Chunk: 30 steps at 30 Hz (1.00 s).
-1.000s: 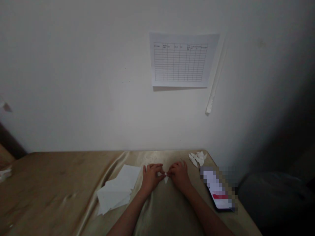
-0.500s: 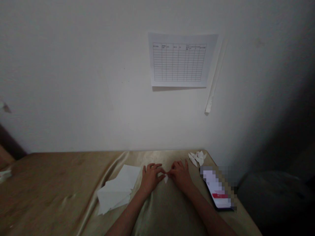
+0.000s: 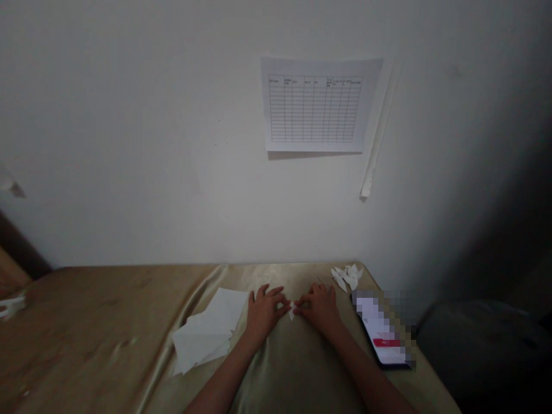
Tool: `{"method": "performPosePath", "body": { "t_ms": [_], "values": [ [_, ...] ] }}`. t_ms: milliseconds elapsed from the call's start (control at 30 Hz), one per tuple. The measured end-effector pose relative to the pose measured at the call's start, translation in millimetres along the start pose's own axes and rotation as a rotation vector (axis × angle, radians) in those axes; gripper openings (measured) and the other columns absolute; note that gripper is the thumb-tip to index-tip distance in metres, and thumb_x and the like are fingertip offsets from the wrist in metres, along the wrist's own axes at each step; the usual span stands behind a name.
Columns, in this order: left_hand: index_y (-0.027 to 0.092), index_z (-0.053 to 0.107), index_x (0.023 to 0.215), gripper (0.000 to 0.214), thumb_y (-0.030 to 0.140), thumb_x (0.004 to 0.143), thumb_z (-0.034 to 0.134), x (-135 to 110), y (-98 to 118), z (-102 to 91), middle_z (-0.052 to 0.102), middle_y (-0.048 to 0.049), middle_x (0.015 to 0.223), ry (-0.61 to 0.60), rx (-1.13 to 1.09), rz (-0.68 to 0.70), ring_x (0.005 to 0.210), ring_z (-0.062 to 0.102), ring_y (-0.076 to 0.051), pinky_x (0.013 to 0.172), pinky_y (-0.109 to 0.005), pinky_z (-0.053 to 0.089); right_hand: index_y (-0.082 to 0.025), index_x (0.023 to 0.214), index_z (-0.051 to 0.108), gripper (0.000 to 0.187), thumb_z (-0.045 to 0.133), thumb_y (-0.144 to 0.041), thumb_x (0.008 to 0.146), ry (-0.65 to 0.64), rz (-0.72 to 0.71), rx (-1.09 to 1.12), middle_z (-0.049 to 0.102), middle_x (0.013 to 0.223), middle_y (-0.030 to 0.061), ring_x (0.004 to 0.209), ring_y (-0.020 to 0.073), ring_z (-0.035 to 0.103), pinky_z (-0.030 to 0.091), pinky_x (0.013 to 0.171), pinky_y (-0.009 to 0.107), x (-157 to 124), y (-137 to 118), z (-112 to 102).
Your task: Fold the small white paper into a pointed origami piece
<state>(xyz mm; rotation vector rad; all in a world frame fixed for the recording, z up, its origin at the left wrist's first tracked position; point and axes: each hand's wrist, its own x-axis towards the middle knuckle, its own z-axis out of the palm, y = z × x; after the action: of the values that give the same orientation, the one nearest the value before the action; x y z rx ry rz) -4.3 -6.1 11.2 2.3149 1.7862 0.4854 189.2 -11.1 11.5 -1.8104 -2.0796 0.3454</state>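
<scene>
My left hand (image 3: 264,309) and my right hand (image 3: 319,306) rest on the tan cloth of the table (image 3: 107,322), fingertips meeting. Between them they pinch a small folded piece of white paper (image 3: 292,311), which lies against the cloth. Both hands have their fingers curled and pressed onto it. Left of my left hand lies a loose stack of white paper sheets (image 3: 207,333). A small heap of folded white paper pieces (image 3: 346,276) sits near the table's far right corner, beyond my right hand.
A phone (image 3: 382,336) with a lit screen lies at the table's right edge, next to my right forearm. A printed grid sheet (image 3: 317,106) hangs on the white wall behind. Something dark (image 3: 483,351) stands right of the table. More white scraps (image 3: 11,306) lie far left.
Both hands have shifted slightly on the small paper, and less of its white tip shows below the fingers. The view has barely moved.
</scene>
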Motion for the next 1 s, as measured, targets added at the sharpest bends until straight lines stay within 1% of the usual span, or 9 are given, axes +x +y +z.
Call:
{"method": "performPosePath", "body": {
  "t_ms": [200, 333, 400, 467, 567, 700, 867, 1000],
  "values": [
    [0.041, 0.073, 0.099, 0.016, 0.048, 0.087, 0.065, 0, -1, 3.8, 0.058, 0.0087, 0.145, -0.010, -0.001, 0.005, 0.145, 0.034, -0.034, 0.115, -0.071, 0.018, -0.039, 0.095, 0.077, 0.018, 0.070, -0.052, 0.084, 0.046, -0.029, -0.030, 0.063, 0.111, 0.0047, 0.118, 0.0274, 0.051, 0.010, 0.114, 0.059, -2, -1, 2],
    [0.041, 0.073, 0.098, 0.014, 0.044, 0.087, 0.066, 2, -3, 8.8, 0.055, 0.0093, 0.147, 0.001, 0.009, 0.036, 0.146, 0.031, -0.034, 0.114, -0.075, 0.011, -0.034, 0.098, 0.074, 0.014, 0.066, -0.042, 0.089, 0.052, -0.134, -0.133, 0.064, 0.112, 0.0053, 0.118, 0.0263, 0.051, 0.008, 0.115, 0.060, -1, -5, 5],
    [0.040, 0.073, 0.097, 0.012, 0.042, 0.087, 0.066, 3, -3, 9.4, 0.053, 0.0098, 0.149, 0.006, 0.015, 0.061, 0.147, 0.029, -0.035, 0.113, -0.077, 0.009, -0.033, 0.101, 0.072, 0.014, 0.064, -0.038, 0.091, 0.045, -0.183, -0.185, 0.064, 0.113, 0.0053, 0.118, 0.0259, 0.050, 0.006, 0.116, 0.060, -1, -7, 6],
    [0.040, 0.073, 0.096, 0.011, 0.041, 0.087, 0.066, 3, -3, 8.4, 0.051, 0.0095, 0.151, 0.000, 0.021, 0.077, 0.147, 0.028, -0.036, 0.113, -0.077, 0.009, -0.033, 0.103, 0.070, 0.015, 0.062, -0.038, 0.093, 0.025, -0.197, -0.202, 0.063, 0.114, 0.0053, 0.118, 0.0260, 0.050, 0.007, 0.115, 0.061, 0, -8, 6],
    [0.039, 0.073, 0.096, 0.012, 0.043, 0.087, 0.066, 3, -1, 5.9, 0.049, 0.0087, 0.153, -0.010, 0.021, 0.059, 0.148, 0.026, -0.036, 0.113, -0.077, 0.009, -0.032, 0.106, 0.069, 0.019, 0.058, -0.042, 0.094, 0.008, -0.174, -0.177, 0.062, 0.115, 0.0058, 0.118, 0.0268, 0.050, 0.011, 0.114, 0.062, 1, -6, 5],
    [0.041, 0.073, 0.097, 0.015, 0.047, 0.085, 0.067, 2, 1, 3.5, 0.048, 0.0092, 0.153, -0.020, 0.009, -0.001, 0.148, 0.026, -0.037, 0.112, -0.078, 0.010, -0.033, 0.103, 0.070, 0.023, 0.059, -0.049, 0.093, 0.000, -0.116, -0.108, 0.061, 0.115, 0.0056, 0.118, 0.0268, 0.050, 0.016, 0.112, 0.060, 1, 0, 5],
    [0.044, 0.075, 0.098, 0.018, 0.052, 0.083, 0.067, 2, -1, 3.5, 0.050, 0.0088, 0.152, -0.022, -0.024, -0.058, 0.148, 0.027, -0.038, 0.110, -0.081, 0.007, -0.039, 0.101, 0.073, 0.026, 0.067, -0.057, 0.084, 0.015, -0.064, -0.030, 0.060, 0.116, 0.0042, 0.118, 0.0279, 0.049, 0.018, 0.110, 0.058, -3, 6, 2],
    [0.046, 0.076, 0.096, 0.019, 0.054, 0.081, 0.069, 3, -3, 4.7, 0.048, 0.0071, 0.153, -0.016, -0.046, -0.094, 0.148, 0.025, -0.040, 0.109, -0.082, 0.004, -0.043, 0.099, 0.075, 0.024, 0.071, -0.058, 0.081, -0.015, -0.032, -0.022, 0.061, 0.117, 0.0028, 0.117, 0.0274, 0.049, 0.019, 0.110, 0.055, -3, 8, -2]
  ]
}}
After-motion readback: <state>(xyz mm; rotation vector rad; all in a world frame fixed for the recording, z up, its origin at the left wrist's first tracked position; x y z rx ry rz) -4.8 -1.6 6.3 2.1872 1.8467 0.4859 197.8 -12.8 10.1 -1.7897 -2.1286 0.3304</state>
